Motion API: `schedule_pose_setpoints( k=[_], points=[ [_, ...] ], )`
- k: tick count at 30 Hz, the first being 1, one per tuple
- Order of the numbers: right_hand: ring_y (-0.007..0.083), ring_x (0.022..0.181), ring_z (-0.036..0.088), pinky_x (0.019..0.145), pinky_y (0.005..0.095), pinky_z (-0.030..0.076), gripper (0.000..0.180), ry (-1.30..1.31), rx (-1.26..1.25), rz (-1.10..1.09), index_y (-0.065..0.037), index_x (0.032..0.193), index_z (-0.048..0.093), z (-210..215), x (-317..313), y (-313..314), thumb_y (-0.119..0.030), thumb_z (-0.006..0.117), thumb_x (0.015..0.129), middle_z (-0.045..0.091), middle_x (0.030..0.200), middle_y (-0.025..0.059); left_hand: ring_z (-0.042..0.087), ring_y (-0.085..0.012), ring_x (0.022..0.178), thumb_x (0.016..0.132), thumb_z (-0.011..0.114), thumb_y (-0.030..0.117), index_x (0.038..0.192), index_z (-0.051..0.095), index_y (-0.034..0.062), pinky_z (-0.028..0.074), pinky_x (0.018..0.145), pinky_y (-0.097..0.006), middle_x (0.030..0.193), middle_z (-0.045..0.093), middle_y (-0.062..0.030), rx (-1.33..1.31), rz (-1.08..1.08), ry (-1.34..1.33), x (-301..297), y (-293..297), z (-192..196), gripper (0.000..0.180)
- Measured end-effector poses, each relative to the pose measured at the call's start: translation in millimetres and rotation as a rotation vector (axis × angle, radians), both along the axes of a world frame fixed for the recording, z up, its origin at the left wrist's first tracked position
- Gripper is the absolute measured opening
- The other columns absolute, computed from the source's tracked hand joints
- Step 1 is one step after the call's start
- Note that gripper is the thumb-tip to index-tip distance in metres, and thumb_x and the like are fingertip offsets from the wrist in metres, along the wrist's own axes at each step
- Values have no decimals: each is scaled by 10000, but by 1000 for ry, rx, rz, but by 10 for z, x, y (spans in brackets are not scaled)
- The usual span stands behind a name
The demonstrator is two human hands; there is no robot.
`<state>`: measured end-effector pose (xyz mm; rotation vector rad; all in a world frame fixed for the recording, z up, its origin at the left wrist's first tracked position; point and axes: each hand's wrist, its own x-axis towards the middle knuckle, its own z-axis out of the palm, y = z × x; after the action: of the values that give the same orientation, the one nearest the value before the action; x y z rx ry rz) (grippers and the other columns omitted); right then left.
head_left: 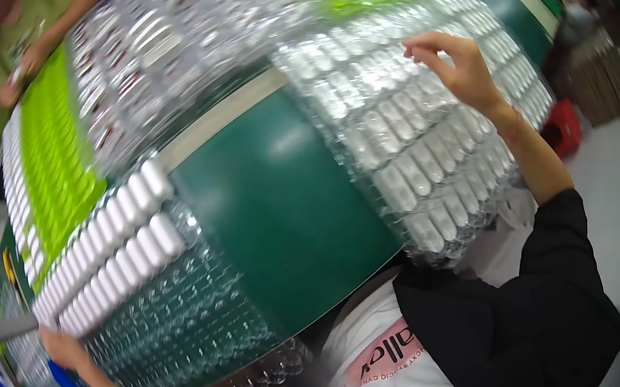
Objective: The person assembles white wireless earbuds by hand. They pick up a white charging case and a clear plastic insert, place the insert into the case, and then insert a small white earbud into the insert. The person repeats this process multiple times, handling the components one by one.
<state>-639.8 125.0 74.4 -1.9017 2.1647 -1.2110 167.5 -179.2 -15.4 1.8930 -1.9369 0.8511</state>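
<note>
Clear blister trays (432, 151) of small white cylinders, flat on green table (280, 206).

- We cannot see our left hand (63, 348) whole: its fingers sit behind the clear tray (185, 324) of pockets at the counter (279, 198) edge, so its grip stays unclear.
- Our right hand (459, 67) is raised at the tray of white capsules (416, 153); motion blur keeps us from telling whether the fingertips pinch anything.
- The stacked clear trays (174, 37) at the top are smeared by blur, and we cannot tell what fills them.
- Another person (34, 34) at the upper left is cut off by the picture's rim; only an arm and green top show.
- The far right background is too small and bent to read.
</note>
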Motion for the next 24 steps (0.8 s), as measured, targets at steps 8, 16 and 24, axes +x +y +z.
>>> schedule_pose_setpoints(
  k=[8, 16, 24],
  points=[
    [261, 783, 665, 720, 345, 517, 238, 339, 154, -674, -62, 982, 706, -367, -2365, 692, -216, 634, 815, 698, 860, 124, 612, -250, 1100, 949, 556, 59, 1284, 534, -20, 506, 901, -362, 1242, 598, -167, -24, -502, 484, -2820, 1711, 1005, 345],
    [329, 856, 658, 764, 408, 515, 189, 354, 560, -605, -84, 863, 699, -411, -2711, 476, -217, 599, 774, 690, 886, 154, 661, -336, 858, 849, 679, 15, 1135, 580, -88, 604, 672, -359, 1039, 635, -208, -48, -701, 277, -3640, 2965, 1046, 320],
    [317, 736, 648, 660, 401, 502, 174, 504, 563, -577, -28, 765, 683, -390, -2624, 391, -177, 630, 692, 673, 775, 163, 601, -303, 1085, 914, 510, -91, 1332, 412, -104, 503, 914, -350, 1184, 585, -266, 200, -683, 880, -3743, 3254, 616, 429]
  ],
)
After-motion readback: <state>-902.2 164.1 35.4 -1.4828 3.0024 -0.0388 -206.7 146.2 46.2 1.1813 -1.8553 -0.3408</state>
